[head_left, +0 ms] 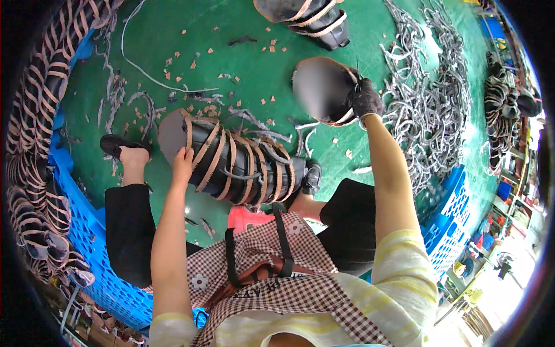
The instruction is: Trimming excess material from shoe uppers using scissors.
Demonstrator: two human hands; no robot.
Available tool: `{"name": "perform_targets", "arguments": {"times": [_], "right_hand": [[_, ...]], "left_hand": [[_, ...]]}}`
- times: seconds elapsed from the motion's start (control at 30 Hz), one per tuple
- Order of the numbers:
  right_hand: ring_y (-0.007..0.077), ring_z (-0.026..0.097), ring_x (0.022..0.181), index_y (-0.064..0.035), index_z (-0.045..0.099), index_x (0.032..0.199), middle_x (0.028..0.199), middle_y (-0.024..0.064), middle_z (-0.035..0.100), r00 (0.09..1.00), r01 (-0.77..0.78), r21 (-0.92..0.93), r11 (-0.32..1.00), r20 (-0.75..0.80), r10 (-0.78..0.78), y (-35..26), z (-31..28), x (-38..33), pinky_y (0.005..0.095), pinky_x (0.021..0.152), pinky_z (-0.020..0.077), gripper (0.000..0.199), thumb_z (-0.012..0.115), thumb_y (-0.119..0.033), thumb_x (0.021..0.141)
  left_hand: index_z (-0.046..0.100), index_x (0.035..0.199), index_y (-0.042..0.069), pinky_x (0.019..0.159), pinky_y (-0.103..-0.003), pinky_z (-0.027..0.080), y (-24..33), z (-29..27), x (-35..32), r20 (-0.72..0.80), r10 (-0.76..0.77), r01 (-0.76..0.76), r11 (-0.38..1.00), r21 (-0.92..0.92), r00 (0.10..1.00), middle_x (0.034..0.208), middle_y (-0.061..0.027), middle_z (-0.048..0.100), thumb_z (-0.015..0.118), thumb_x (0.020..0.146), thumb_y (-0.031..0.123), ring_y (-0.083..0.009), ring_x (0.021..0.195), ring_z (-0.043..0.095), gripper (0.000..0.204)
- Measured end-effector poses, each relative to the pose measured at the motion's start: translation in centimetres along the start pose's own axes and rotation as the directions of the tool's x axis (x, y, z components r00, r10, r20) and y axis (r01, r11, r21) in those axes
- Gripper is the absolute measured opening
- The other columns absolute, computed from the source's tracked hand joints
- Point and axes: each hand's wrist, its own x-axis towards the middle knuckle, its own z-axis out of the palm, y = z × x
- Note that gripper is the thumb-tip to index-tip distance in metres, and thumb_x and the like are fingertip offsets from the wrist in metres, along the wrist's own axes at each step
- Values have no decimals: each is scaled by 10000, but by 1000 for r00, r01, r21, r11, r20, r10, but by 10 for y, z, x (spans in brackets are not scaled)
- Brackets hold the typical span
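A long nested stack of black shoe uppers (pixel 215 159) with tan toothed edges lies slantwise before me, its rounded grey end at the left. My left hand (pixel 184 165), bare, grips the tan rim near that end. Farther off to the right is another rounded black shoe piece (pixel 321 89) with a tan edge; its middle is blurred. My right hand (pixel 366 99), in a dark glove, is closed at that piece's right edge. A thin pointed tool (pixel 357 65) sticks up from its fingers; the tool's kind is unclear.
Another stack of shoe uppers (pixel 324 26) lies at the far side. Grey trimmed strips (pixel 430 110) heap up on the right, and tan scraps dot the green floor (pixel 243 58). Blue plastic pallets (pixel 98 254) stand at both sides, the left with many stacked uppers (pixel 43 104).
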Motion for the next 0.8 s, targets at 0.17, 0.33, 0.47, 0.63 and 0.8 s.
{"name": "perform_targets", "arguments": {"times": [0.17, 0.33, 0.47, 0.63, 0.8], "right_hand": [[423, 540, 921, -110, 493, 1069, 958, 234, 587, 923, 369, 326, 870, -18, -384, 4, -29, 4, 473, 756, 414, 315, 485, -312, 827], [362, 568, 919, -83, 519, 1101, 984, 178, 603, 861, 473, 342, 812, 14, -508, -71, -91, -66, 396, 756, 424, 352, 533, -306, 829], [182, 581, 711, -26, 502, 1125, 806, 100, 597, 711, 541, 748, 384, -164, -684, -90, -120, -133, 297, 635, 466, 387, 618, -196, 796], [351, 574, 838, -51, 509, 1064, 910, 168, 573, 425, 902, 238, 361, -339, -839, -71, -198, -198, 412, 699, 453, 451, 715, -170, 681], [307, 553, 774, -78, 544, 1019, 866, 117, 538, 133, 978, -102, 180, -356, -925, -66, -228, -234, 392, 642, 426, 462, 685, -104, 579]], "left_hand": [[536, 1086, 37, 913, -410, 358, 115, 38, -50, -209, 774, -672, 626, 397, 598, 1138, -147, 505, 662, 708, 81, -321, 1063, 456, 400], [566, 1052, 18, 877, -387, 390, 204, 83, -106, 55, 927, -927, 365, 85, 370, 1071, -137, 543, 711, 662, 179, -326, 1000, 485, 446], [487, 1087, -20, 771, -433, 437, 234, 102, -139, 224, 762, -793, 567, 222, 607, 983, -190, 553, 652, 722, 196, -367, 885, 528, 455], [470, 1058, -31, 760, -425, 425, 188, 34, -183, 169, 857, -872, 489, 30, 487, 945, -217, 540, 599, 761, 128, -392, 884, 522, 361], [464, 1075, -49, 774, -418, 408, 143, -25, -235, 341, 859, -876, 454, -160, 383, 920, -221, 513, 591, 770, 122, -405, 883, 492, 372]]}}
